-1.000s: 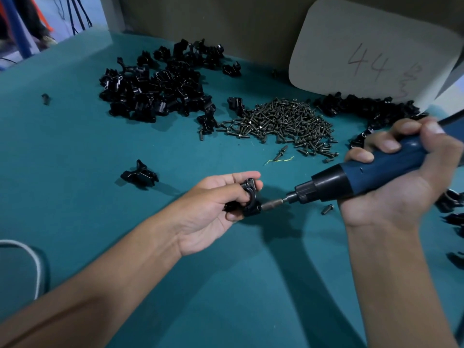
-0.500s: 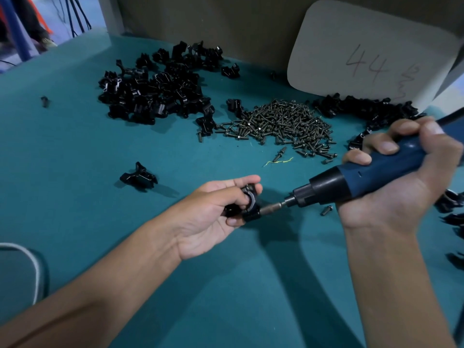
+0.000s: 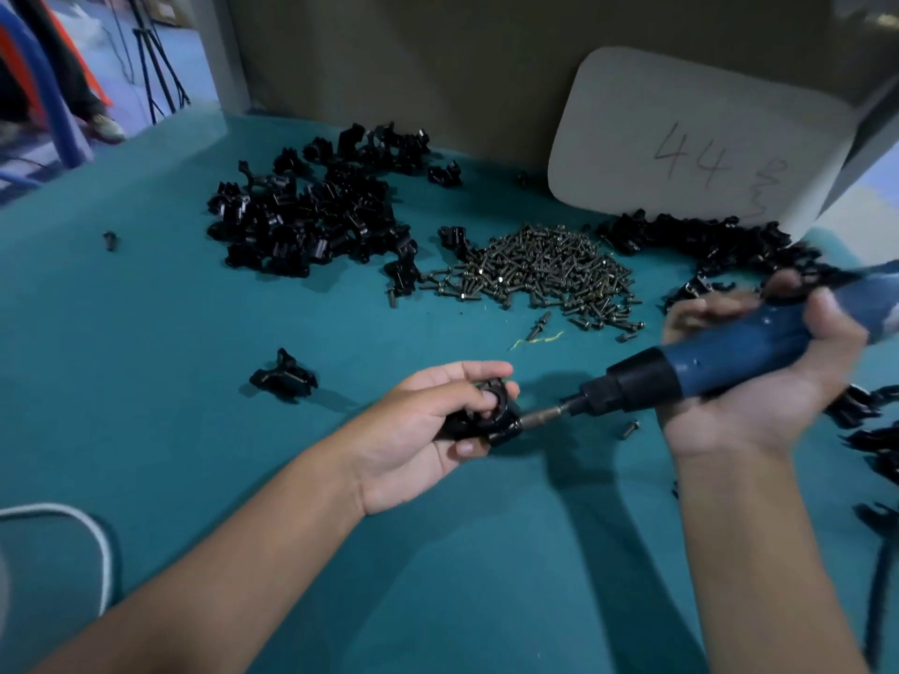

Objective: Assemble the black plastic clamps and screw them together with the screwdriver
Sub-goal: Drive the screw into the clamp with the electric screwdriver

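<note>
Teal bench (image 3: 146, 430): clamp (image 3: 491, 415) (left hand (image 3: 413, 440)).

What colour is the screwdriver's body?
Blue, with a black front collar; the screwdriver shows in the head view.

A teal felt-covered table (image 3: 146, 333) carries glossy black plastic clamp parts (image 3: 311, 221) at upper left and dull bronze-grey metal screws (image 3: 540, 270) at centre. The blue-bodied, black-collared electric screwdriver (image 3: 705, 362) sits mid-right. The pale beige rounded card (image 3: 695, 143) bears pencilled grey "44".
</note>
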The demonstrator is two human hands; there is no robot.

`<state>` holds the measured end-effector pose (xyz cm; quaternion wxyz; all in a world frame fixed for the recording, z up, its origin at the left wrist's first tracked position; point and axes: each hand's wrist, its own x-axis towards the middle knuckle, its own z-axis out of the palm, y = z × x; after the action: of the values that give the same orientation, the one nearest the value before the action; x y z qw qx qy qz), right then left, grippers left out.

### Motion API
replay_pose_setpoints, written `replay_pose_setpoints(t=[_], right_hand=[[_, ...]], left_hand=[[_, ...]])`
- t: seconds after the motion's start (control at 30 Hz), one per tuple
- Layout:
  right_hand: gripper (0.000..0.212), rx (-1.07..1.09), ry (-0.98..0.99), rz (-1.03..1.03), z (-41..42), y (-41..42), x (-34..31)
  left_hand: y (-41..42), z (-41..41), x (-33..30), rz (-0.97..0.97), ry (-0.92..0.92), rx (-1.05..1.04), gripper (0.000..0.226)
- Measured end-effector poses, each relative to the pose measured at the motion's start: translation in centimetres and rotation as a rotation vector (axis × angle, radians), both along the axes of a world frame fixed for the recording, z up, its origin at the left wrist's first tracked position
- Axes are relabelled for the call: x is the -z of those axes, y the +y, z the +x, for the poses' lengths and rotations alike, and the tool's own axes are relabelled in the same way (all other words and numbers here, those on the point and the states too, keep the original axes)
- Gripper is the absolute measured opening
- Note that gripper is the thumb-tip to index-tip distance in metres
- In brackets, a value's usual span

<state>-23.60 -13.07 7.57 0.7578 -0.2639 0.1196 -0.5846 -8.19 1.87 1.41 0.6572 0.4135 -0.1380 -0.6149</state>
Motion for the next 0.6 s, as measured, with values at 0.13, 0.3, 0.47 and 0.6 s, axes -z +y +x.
replay_pose_setpoints(t=[0.13, 0.3, 0.47, 0.6], right_hand=[[0.018, -0.071, -0.031, 0.225, -0.4, -1.7, 1.9], [0.040, 0.184, 0.315, 0.505, -0.1, -3.1, 2.8], [0.060, 0.318, 0.544, 0.578, 1.3, -2.4, 3.2], [0.056, 0.254, 0.787, 0.522, 1.9, -2.4, 3.3]], left_hand=[[0.6, 1.0, 0.4, 0.074, -0.017, -0.054, 0.033], [0.8, 2.5, 0.0, -0.002, 0.003, -0.209, 0.030], [0.8, 2.6, -0.5, -0.020, -0.098, -0.290, 0.030], [1.0, 2.3, -1.0, -0.031, -0.239, -0.291, 0.032]])
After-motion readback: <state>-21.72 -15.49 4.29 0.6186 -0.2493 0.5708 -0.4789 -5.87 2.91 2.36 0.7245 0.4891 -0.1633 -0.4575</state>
